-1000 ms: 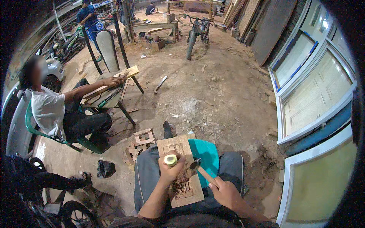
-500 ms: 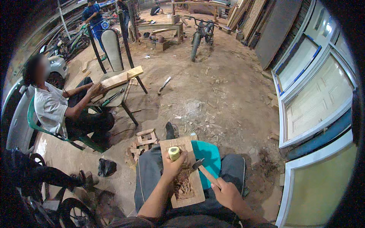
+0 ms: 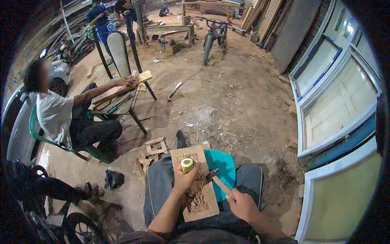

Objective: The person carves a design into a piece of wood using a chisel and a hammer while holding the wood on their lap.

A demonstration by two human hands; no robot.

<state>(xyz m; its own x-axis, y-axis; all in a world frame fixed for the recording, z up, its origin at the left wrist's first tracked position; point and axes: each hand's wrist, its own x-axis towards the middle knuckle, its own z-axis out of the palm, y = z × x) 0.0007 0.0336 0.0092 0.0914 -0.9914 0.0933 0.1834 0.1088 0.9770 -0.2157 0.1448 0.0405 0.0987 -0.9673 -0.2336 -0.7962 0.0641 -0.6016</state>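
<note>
Two hands (image 3: 186,179) (image 3: 243,206) curl round a yellow-topped handle (image 3: 187,164) and hammer (image 3: 222,185).

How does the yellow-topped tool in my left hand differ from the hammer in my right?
The tool shows a pale yellow-green end, while the hammer has a dark head on a light brown handle. The tool appears nearly end-on, its lower part hidden; the hammer slants, its head and much of its handle showing. Both are gripped, one each in the left hand and right hand.
</note>
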